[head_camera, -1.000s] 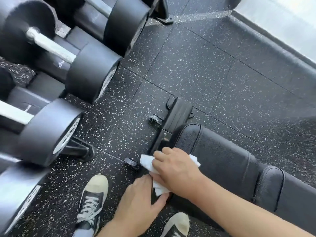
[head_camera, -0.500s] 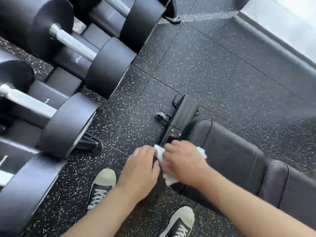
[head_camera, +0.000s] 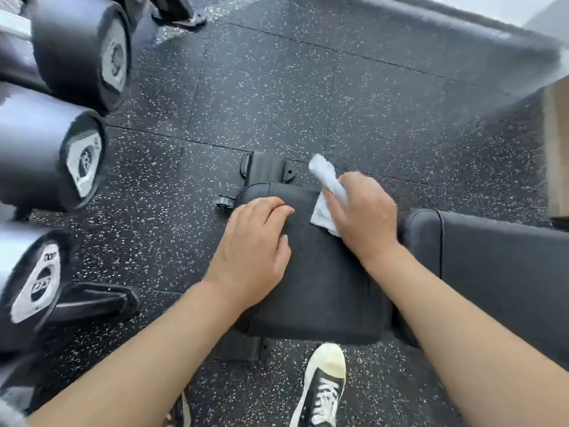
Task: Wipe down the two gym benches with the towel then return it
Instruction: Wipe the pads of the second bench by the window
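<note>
A black padded gym bench [head_camera: 326,282] lies below me, its seat pad in the middle and its longer back pad [head_camera: 505,254] running off to the right. My right hand [head_camera: 363,214] grips a white towel [head_camera: 324,192] at the seat pad's far right corner; one end of the towel sticks out past the pad edge. My left hand [head_camera: 255,241] rests flat on the left part of the seat pad, fingers relaxed. Only one bench is in view.
A rack of large black dumbbells [head_camera: 58,158] stands close on the left, with its foot [head_camera: 98,300] on the speckled rubber floor [head_camera: 308,97]. The bench frame and wheel [head_camera: 224,203] poke out beyond the pad. My sneaker [head_camera: 323,386] is below. A tan box [head_camera: 557,149] stands at right.
The view swung so the bench's seat pad is straight under me. My right hand carried the towel to the pad's far right corner. My left hand moved onto the pad top.
</note>
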The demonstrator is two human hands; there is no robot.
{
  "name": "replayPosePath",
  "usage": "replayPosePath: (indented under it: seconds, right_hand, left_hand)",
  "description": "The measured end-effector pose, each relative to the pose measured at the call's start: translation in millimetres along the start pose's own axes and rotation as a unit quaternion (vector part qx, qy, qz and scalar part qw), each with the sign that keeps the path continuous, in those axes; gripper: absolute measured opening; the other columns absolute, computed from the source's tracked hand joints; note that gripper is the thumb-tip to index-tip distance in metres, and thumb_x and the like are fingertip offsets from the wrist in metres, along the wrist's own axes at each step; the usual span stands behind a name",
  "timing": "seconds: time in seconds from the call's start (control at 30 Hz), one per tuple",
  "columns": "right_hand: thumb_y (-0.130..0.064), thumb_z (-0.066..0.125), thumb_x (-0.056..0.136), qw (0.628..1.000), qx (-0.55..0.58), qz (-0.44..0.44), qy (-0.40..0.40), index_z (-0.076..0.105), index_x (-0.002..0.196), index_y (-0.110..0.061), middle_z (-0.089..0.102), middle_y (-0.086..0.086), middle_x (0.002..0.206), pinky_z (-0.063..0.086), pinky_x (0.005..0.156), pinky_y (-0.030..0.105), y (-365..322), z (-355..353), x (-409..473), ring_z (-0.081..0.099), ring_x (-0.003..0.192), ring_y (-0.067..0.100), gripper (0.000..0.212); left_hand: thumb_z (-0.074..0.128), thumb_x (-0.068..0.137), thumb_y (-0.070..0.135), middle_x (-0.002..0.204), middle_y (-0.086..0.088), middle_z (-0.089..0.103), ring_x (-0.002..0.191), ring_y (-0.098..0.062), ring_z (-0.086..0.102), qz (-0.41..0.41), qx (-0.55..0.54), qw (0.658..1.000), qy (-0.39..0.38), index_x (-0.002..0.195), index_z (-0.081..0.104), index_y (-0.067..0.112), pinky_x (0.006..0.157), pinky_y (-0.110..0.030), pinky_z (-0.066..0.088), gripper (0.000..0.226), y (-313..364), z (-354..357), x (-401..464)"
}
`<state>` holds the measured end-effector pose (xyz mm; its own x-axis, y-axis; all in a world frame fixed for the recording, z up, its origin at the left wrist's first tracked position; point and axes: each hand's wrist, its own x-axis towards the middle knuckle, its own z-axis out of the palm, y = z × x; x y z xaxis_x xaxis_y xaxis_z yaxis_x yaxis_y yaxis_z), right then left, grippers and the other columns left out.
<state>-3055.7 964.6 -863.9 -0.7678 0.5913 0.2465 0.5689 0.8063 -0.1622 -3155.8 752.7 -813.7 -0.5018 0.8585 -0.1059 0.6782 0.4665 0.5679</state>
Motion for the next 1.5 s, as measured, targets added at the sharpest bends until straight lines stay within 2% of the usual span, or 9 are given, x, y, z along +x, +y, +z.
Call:
replayPosePath:
  seconds: [0.13, 0.33, 0.4, 0.53, 0.73, 0.97, 1.1, 1.3, 1.5]
  right_hand:
    - [-0.041, 0.058, 0.096, 0.999, 0.035, -0.025, 0.015, 0.042, 0.083, -0.024, 0.044, -0.001, 0.072, 0.028, 0.061, 0.036, 3, -14, -81, 0.041, 0.068, 0.022, 0.027]
    - [-0.022, 0.041, 0.104, 0.995, 0.004, 0.096, -0.031, 0.059, 0.078, -0.023, 0.042, -0.006, 0.075, 0.031, 0.060, 0.029, 35, -38, -178, 0.035, 0.068, 0.014, 0.031]
    - [-0.019, 0.035, 0.106, 0.994, -0.004, 0.108, -0.003, 0.058, 0.076, -0.019, 0.040, -0.004, 0.073, 0.027, 0.060, 0.027, 33, -37, -167, 0.034, 0.066, 0.015, 0.038]
    - [-0.035, 0.055, 0.099, 0.974, 0.087, 0.203, 0.047, 0.052, 0.088, -0.017, 0.054, 0.001, 0.077, 0.043, 0.053, 0.037, 33, -29, -92, 0.055, 0.067, 0.023, 0.021]
    - [-0.036, 0.067, 0.098, 0.965, 0.092, 0.243, -0.019, 0.061, 0.098, -0.016, 0.065, 0.002, 0.091, 0.038, 0.059, 0.035, 48, -14, 0, 0.064, 0.082, 0.026, 0.021]
    - [-0.034, 0.063, 0.100, 0.964, 0.087, 0.236, 0.082, 0.064, 0.090, -0.015, 0.055, -0.001, 0.081, 0.045, 0.059, 0.036, 25, -30, -110, 0.053, 0.072, 0.024, 0.021]
    - [-0.037, 0.057, 0.101, 0.927, 0.064, 0.353, 0.111, 0.059, 0.083, -0.016, 0.049, -0.004, 0.078, 0.039, 0.057, 0.034, -1, -40, -185, 0.050, 0.070, 0.022, 0.027]
    - [-0.039, 0.060, 0.097, 0.897, 0.052, 0.432, 0.073, 0.057, 0.087, -0.014, 0.059, 0.002, 0.082, 0.041, 0.054, 0.036, -3, -50, -134, 0.061, 0.076, 0.031, 0.027]
    - [-0.038, 0.065, 0.099, 0.911, 0.087, 0.397, 0.065, 0.060, 0.103, -0.015, 0.065, 0.004, 0.097, 0.046, 0.067, 0.043, 1, -42, -91, 0.063, 0.090, 0.030, 0.024]
  left_hand:
    - [0.057, 0.096, 0.020, 0.147, -0.013, 0.054, 0.141, -0.034, 0.047, 0.070, 0.072, 0.994, -0.051, 0.141, 0.059, 0.006, 0.118, -0.055, 0.034, 0.047, 26, 21, 44]
    - [0.044, 0.096, 0.046, 0.157, -0.009, 0.047, 0.144, -0.027, 0.045, 0.175, 0.178, 0.953, -0.168, 0.158, 0.039, 0.013, 0.116, -0.047, 0.036, 0.071, 50, 49, 100]
    - [0.046, 0.093, 0.046, 0.152, -0.008, 0.052, 0.139, -0.028, 0.050, 0.174, 0.182, 0.953, -0.166, 0.158, 0.040, 0.014, 0.112, -0.046, 0.040, 0.073, 50, 56, 107]
    - [0.051, 0.089, 0.044, 0.148, -0.006, 0.054, 0.135, -0.027, 0.053, 0.172, 0.163, 0.960, -0.151, 0.156, 0.043, 0.014, 0.109, -0.044, 0.042, 0.074, 50, 60, 107]
    - [0.051, 0.088, 0.041, 0.141, -0.012, 0.057, 0.128, -0.033, 0.055, 0.195, 0.173, 0.957, -0.131, 0.139, 0.054, 0.005, 0.105, -0.045, 0.043, 0.062, 46, 65, 109]
    - [0.048, 0.090, 0.043, 0.155, -0.008, 0.046, 0.136, -0.030, 0.047, 0.242, 0.179, 0.943, -0.140, 0.159, 0.036, 0.012, 0.110, -0.044, 0.037, 0.077, 41, 67, 111]
    - [0.046, 0.092, 0.043, 0.163, -0.009, 0.038, 0.144, -0.033, 0.041, 0.282, 0.194, 0.926, -0.162, 0.162, 0.032, 0.015, 0.118, -0.048, 0.033, 0.077, 41, 63, 110]
    - [0.043, 0.094, 0.029, 0.166, -0.014, 0.035, 0.153, -0.044, 0.030, 0.386, 0.224, 0.870, -0.209, 0.157, 0.045, 0.014, 0.116, -0.068, 0.032, 0.064, 46, 56, 98]
    - [0.051, 0.093, 0.037, 0.172, -0.001, 0.026, 0.161, -0.027, 0.019, 0.439, 0.208, 0.852, -0.194, 0.162, 0.037, 0.019, 0.125, -0.059, 0.023, 0.072, 5, 44, 64]
